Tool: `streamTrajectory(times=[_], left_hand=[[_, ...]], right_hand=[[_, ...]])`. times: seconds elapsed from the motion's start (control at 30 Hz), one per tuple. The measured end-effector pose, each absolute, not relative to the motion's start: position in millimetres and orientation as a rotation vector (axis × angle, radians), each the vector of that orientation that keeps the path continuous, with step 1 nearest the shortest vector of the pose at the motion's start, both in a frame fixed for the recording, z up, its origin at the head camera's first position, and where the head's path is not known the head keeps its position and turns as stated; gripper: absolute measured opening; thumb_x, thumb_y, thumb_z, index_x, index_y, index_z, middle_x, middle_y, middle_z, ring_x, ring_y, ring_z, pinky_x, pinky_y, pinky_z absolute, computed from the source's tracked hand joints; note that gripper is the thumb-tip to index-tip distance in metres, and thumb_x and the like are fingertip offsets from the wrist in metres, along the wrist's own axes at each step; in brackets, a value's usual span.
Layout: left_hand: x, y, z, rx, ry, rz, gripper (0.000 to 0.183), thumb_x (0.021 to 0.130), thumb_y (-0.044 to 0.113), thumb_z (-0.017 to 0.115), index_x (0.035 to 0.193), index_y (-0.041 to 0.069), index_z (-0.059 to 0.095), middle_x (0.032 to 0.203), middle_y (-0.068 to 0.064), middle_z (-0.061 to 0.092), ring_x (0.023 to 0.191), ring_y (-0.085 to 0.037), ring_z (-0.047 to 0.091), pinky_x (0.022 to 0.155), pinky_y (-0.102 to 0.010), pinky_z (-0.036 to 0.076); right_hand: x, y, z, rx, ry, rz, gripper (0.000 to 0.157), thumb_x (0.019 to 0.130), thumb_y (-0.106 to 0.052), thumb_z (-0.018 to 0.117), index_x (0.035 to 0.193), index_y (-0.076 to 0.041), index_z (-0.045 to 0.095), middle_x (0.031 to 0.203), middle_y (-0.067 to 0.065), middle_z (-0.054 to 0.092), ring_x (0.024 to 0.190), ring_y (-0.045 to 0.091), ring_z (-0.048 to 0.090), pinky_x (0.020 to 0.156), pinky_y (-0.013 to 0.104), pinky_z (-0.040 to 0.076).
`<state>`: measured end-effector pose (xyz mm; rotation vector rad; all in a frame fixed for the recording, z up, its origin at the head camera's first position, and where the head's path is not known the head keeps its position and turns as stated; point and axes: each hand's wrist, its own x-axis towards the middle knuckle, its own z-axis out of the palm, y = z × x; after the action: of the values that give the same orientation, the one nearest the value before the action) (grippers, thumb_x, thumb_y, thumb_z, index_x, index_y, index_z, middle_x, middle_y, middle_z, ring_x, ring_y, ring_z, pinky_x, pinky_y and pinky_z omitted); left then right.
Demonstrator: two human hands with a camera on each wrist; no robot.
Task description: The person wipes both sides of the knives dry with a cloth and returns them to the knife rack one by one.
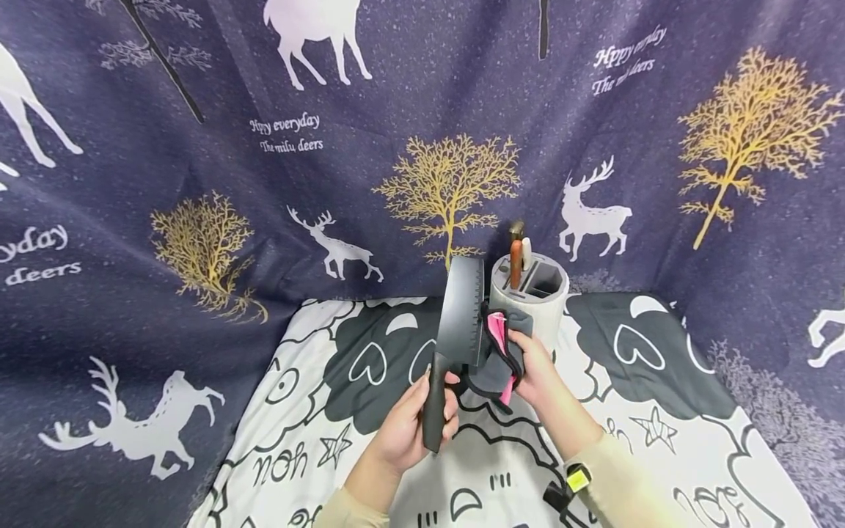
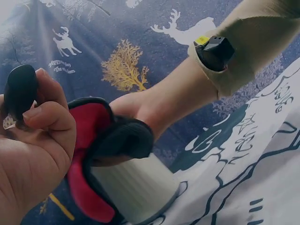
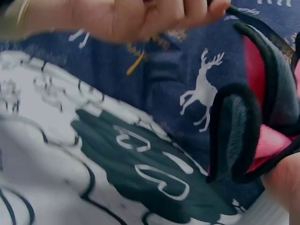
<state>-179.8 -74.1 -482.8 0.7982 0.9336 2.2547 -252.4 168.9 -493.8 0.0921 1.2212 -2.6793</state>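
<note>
My left hand (image 1: 404, 429) grips a black cleaver (image 1: 461, 312) by its handle, blade pointing up and away from me. In the left wrist view the butt of the handle (image 2: 21, 91) shows between curled fingers. A grey and pink cloth (image 1: 488, 374) with black edging is pinched in my right hand (image 1: 536, 370), folded over itself and held right beside the blade's toothed-looking edge. The right wrist view shows the cloth's folds (image 3: 234, 133) with part of the right hand (image 3: 283, 183) below them. There, the blade is mostly out of frame.
Behind the cloth stands a round, light-coloured knife block (image 1: 553, 315) with slots, holding an orange-handled tool (image 1: 516, 264) and a white-handled one (image 1: 527, 253). A black and white patterned cover (image 1: 284, 440) lies underneath. A dark blue deer-print curtain (image 1: 409, 103) hangs behind.
</note>
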Motion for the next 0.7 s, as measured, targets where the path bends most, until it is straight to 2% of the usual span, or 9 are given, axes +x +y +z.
streamTrajectory(times=[0.13,0.2,0.37,0.47,0.57,0.7], left_hand=[[-180.7,-64.9,-486.6,0.78,0.937,2.235,0.042,0.114,0.038,0.021,0.136,0.014,0.047,0.093,0.005,0.057,0.072,-0.006,0.058,0.062,-0.019,0.048],[-180.9,-61.3,-489.3,0.755,0.954,2.214,0.041,0.113,0.039,0.021,0.135,0.015,0.047,0.093,0.006,0.057,0.072,-0.005,0.059,0.059,-0.018,0.047],[-181.1,-54.3,-497.2,0.555,1.013,2.161,0.037,0.113,0.043,0.026,0.129,0.021,0.051,0.088,0.007,0.059,0.069,-0.004,0.059,0.052,-0.016,0.045],[-180.8,-51.8,-500.8,0.41,1.065,2.136,0.035,0.113,0.043,0.03,0.123,0.022,0.056,0.083,0.007,0.059,0.066,-0.005,0.059,0.049,-0.016,0.044],[-180.8,-50.4,-503.5,0.323,1.148,2.135,0.034,0.112,0.043,0.034,0.119,0.019,0.058,0.081,0.005,0.059,0.064,-0.006,0.061,0.052,-0.017,0.047],[-180.0,-51.4,-505.7,0.272,1.261,2.125,0.035,0.112,0.042,0.039,0.118,0.013,0.058,0.081,0.003,0.063,0.064,-0.007,0.067,0.055,-0.018,0.052]], right_hand=[[-243.1,164.5,-491.6,0.063,0.872,-2.716,0.04,0.113,-0.023,0.028,0.107,-0.016,0.067,0.095,-0.003,0.076,0.086,0.009,0.073,0.078,0.026,0.06],[-239.4,162.0,-489.1,0.065,0.764,-2.724,0.043,0.113,-0.025,0.028,0.106,-0.016,0.069,0.096,-0.002,0.077,0.088,0.01,0.073,0.08,0.026,0.06],[-232.5,156.6,-484.2,0.094,0.66,-2.728,0.041,0.112,-0.033,0.031,0.109,-0.017,0.068,0.103,-0.003,0.074,0.097,0.011,0.069,0.09,0.027,0.056],[-229.5,154.8,-484.4,0.13,0.671,-2.692,0.044,0.112,-0.038,0.03,0.106,-0.018,0.068,0.1,-0.004,0.073,0.094,0.011,0.067,0.088,0.027,0.054],[-229.3,152.7,-486.2,0.171,0.769,-2.679,0.041,0.111,-0.035,0.031,0.102,-0.016,0.066,0.094,-0.004,0.074,0.088,0.009,0.069,0.084,0.024,0.056],[-232.0,148.6,-487.5,0.23,0.952,-2.67,0.029,0.111,-0.027,0.037,0.105,-0.013,0.062,0.093,-0.003,0.075,0.086,0.007,0.072,0.082,0.02,0.058]])
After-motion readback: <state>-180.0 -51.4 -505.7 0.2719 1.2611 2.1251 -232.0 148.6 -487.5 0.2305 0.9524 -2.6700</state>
